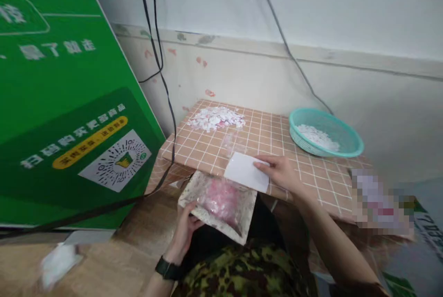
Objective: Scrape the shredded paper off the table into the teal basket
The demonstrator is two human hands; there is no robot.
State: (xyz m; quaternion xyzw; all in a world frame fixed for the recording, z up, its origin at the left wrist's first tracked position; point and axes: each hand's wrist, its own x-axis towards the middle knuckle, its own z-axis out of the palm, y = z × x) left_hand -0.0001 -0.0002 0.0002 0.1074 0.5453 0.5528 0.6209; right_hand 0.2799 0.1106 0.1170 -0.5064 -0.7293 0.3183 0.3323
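In the head view, the left hand (pixel 183 230) is gripping the tray (pixel 214 225) at its 8 o'clock rim, beside the worktop (pixel 266 135). The tray's long axis is running from 10 to 4 o'clock; its pale, mottled sides are surrounding shiny, pink contents (pixel 223 200). At 1 o'clock, a plain white card (pixel 245 171) is pointing likewise; the right hand (pixel 282 172) is touching it, whether pinching I cannot tell.

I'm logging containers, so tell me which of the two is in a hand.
The speckled, pale tray with pink contents, gripped by the left hand; the turquoise basket stands on the table.
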